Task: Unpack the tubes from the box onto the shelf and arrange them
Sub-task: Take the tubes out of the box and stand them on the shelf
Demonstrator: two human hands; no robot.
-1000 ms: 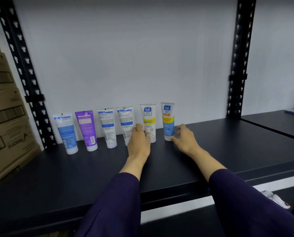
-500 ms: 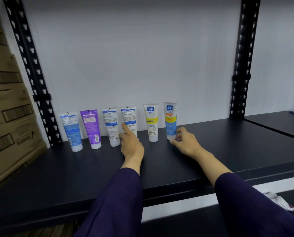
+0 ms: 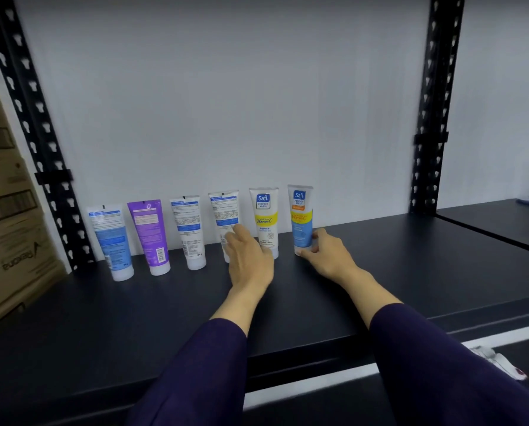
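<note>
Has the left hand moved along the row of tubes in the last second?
Yes. The left hand has shifted left along the row, from the yellow-banded white tube to the fourth tube, whose lower part it now covers.

Your sleeves (image 3: 441,373) are dark purple. The shelf (image 3: 410,272) is matte black; its posts (image 3: 432,118) are black with punched slots. At your right fingertips: a tube (image 3: 301,221) white, yellow-banded, blue below. Beside your left hand: a white tube (image 3: 264,216) with yellow band. Further left: two white tubes (image 3: 189,232) with blue print, a purple tube (image 3: 149,235), a blue-and-white tube (image 3: 111,241). Cartons (image 3: 8,210) are brown.
</note>
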